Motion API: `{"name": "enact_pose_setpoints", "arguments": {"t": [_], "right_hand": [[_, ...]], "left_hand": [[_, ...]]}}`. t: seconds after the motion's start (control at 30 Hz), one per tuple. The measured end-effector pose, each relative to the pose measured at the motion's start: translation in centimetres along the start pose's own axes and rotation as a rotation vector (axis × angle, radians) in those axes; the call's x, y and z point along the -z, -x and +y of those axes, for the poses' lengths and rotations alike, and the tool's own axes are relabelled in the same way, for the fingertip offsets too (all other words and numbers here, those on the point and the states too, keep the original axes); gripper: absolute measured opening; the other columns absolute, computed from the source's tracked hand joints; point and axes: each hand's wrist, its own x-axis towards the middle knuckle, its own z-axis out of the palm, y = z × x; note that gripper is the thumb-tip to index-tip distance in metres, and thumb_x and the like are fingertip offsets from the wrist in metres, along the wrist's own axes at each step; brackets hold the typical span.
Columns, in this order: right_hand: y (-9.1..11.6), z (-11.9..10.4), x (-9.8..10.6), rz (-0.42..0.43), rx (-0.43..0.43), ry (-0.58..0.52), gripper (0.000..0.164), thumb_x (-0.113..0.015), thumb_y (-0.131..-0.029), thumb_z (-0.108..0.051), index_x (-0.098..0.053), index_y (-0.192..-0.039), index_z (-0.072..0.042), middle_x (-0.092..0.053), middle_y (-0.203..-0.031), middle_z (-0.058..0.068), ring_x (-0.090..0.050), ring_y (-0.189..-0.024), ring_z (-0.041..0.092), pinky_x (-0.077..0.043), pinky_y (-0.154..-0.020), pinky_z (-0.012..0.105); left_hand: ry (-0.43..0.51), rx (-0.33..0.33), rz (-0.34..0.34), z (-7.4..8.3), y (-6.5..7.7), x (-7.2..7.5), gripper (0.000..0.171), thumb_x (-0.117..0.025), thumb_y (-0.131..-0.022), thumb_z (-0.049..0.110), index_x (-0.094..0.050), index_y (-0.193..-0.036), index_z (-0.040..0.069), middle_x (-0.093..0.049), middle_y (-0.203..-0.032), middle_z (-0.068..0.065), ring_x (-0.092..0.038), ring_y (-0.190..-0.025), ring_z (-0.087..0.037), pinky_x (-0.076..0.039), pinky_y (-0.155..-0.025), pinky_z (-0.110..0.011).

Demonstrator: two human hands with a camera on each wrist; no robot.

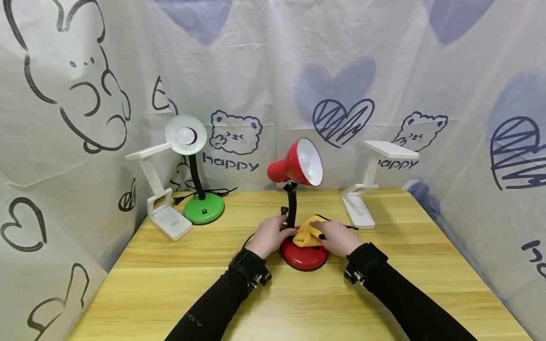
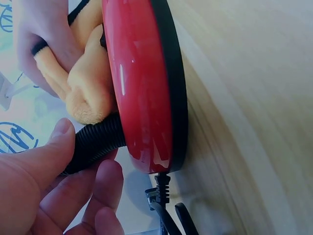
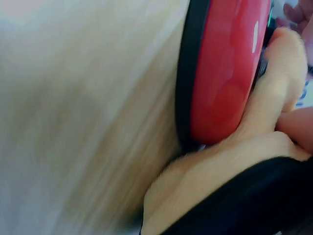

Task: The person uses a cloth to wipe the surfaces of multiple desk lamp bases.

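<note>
A red desk lamp [image 1: 294, 166] stands upright on the table, its shade facing right. My left hand [image 1: 269, 236] holds the black ribbed neck [image 2: 95, 142] low down, thumb on one side and fingers on the other. A bunched yellow cloth with black edging [image 1: 307, 234] lies against the top of the round red base [image 1: 304, 258]. With curled fingers my right hand [image 1: 340, 238] grips this cloth and presses it to the base. Part of the cloth hangs over the base's side in the right wrist view. The right fingertips are partly hidden in its folds.
A green lamp [image 1: 204, 208] and a white folding lamp [image 1: 170, 221] stand at the back left. Another white folding lamp [image 1: 359, 211] is at the back right. A power cord [image 2: 168, 215] leaves the red base. Printed curtains [image 1: 273, 94] enclose the wooden table [image 1: 179, 284].
</note>
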Motion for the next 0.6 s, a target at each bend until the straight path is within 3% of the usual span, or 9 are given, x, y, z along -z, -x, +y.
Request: {"name": "enact_pose_setpoints", "arguments": {"t": [0.17, 0.4, 0.5, 0.6], "right_hand": [[2.0, -1.1, 0.4, -0.048, 0.148, 0.015, 0.049, -0.071, -0.091, -0.009, -0.061, -0.139, -0.013, -0.061, -0.143, 0.016, -0.065, -0.124, 0.03, -0.055, -0.098, 0.044], [5.1, -3.0, 1.3, -0.171, 0.286, 0.004, 0.052, -0.069, -0.094, -0.012, -0.057, -0.144, -0.02, -0.053, -0.153, 0.008, -0.058, -0.134, 0.027, -0.051, -0.106, 0.044], [6.1, -3.7, 1.8, -0.201, 0.3, -0.061, 0.045, -0.065, -0.099, -0.023, -0.058, -0.144, -0.023, -0.056, -0.15, 0.002, -0.057, -0.135, 0.023, -0.049, -0.109, 0.044], [6.7, -3.9, 2.1, -0.165, 0.298, -0.194, 0.039, -0.061, -0.102, -0.036, -0.061, -0.14, -0.026, -0.065, -0.137, -0.004, -0.065, -0.119, 0.014, -0.054, -0.1, 0.035]], "left_hand": [[0.001, 0.007, -0.002, -0.1, 0.0, 0.0, 0.048, -0.068, -0.097, 0.037, -0.064, -0.134, 0.007, -0.075, -0.116, -0.013, -0.072, -0.104, -0.026, -0.058, -0.09, -0.042], [-0.006, 0.008, -0.002, 0.1, 0.1, 0.0, 0.046, -0.068, -0.097, 0.037, -0.065, -0.132, 0.007, -0.075, -0.115, -0.013, -0.072, -0.102, -0.026, -0.058, -0.088, -0.041], [0.0, 0.009, 0.003, 0.1, 0.2, -0.1, 0.044, -0.068, -0.096, 0.038, -0.066, -0.129, 0.008, -0.075, -0.114, -0.011, -0.071, -0.101, -0.024, -0.057, -0.087, -0.04], [0.012, 0.013, 0.007, -0.1, 0.2, -0.1, 0.045, -0.068, -0.096, 0.039, -0.066, -0.13, 0.009, -0.075, -0.114, -0.01, -0.071, -0.1, -0.022, -0.058, -0.085, -0.038]]}}
